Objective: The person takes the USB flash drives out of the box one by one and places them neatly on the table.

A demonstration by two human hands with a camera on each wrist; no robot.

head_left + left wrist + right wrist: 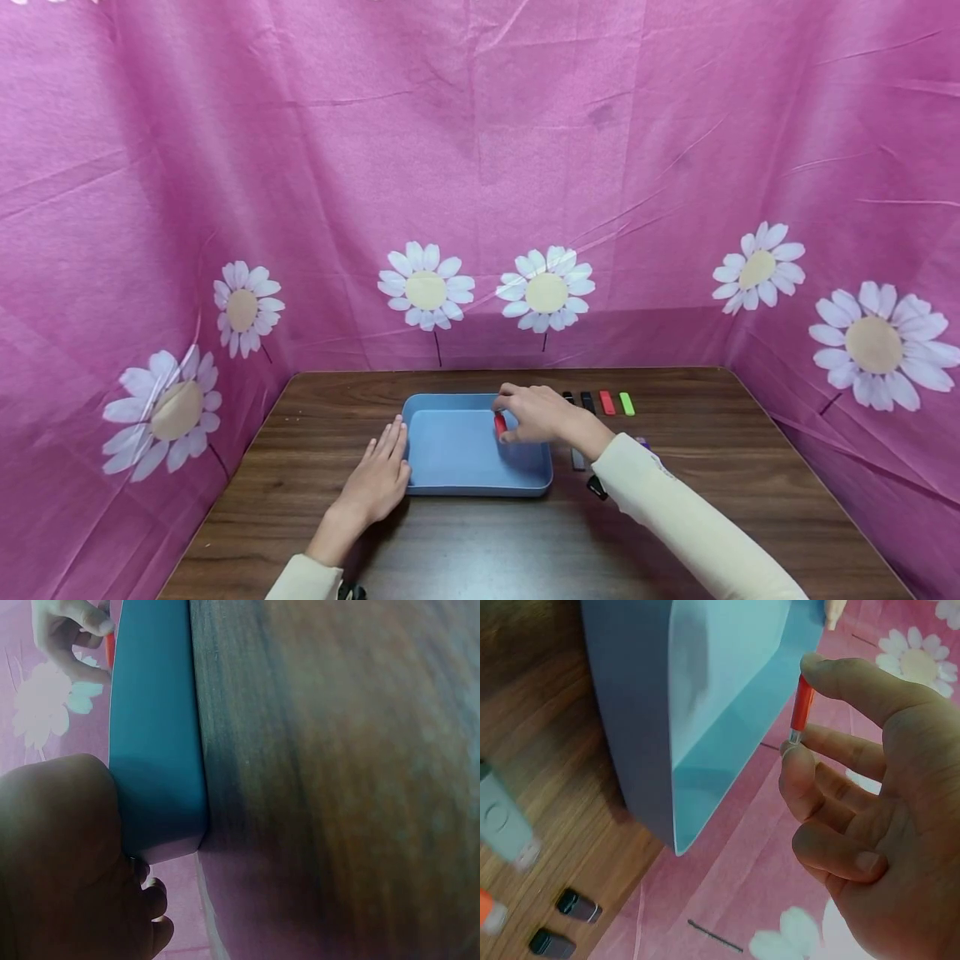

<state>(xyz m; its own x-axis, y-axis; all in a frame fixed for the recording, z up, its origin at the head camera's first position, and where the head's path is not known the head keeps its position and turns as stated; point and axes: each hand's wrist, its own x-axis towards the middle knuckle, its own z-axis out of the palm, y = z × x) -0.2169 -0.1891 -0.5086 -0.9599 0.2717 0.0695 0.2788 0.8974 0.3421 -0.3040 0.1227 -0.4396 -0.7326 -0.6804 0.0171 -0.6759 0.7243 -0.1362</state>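
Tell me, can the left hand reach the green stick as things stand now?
Probably not easily: the green stick lies beyond the tray and the right hand, while the left hand rests against the tray's other side.

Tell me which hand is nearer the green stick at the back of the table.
Right. The right hand pinches a red stick over the blue tray, near the green stick. The left hand rests against the tray's far side.
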